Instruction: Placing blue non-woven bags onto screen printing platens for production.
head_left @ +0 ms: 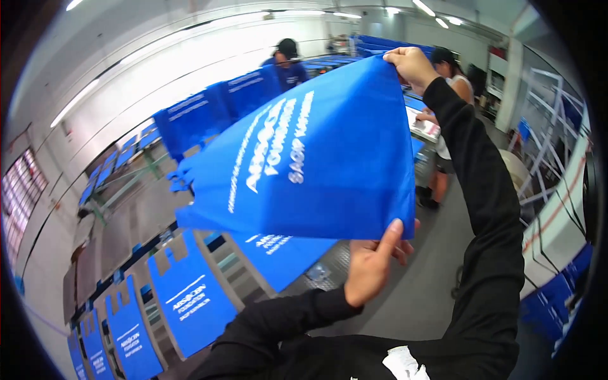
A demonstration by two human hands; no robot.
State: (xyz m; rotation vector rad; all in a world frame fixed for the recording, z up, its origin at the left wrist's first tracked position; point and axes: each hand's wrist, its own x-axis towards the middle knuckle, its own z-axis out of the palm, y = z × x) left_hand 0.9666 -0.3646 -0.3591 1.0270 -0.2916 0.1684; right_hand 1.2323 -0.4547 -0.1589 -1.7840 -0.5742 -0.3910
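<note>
A blue cloth bag (354,158) with white lettering is stretched out in front of me, its cut, handle-like end hanging off to the left. My right hand (413,68) is raised high and pinches the bag's upper right corner. Lower down, my left hand (373,263) grips the bottom right corner, thumb on the near face and fingers partly hidden behind. Beneath the held bag, another printed blue bag (285,256) lies on a board and is partly covered by it. Closer to my left arm a flat blue bag (192,301) rests on its own board.
Several more flat blue bags (133,335) lie on boards along the bench at left. Blue bags (193,120) hang farther back. One person (288,63) in a dark cap stands behind them; another person (453,82) works at right. A white metal frame (544,126) stands far right.
</note>
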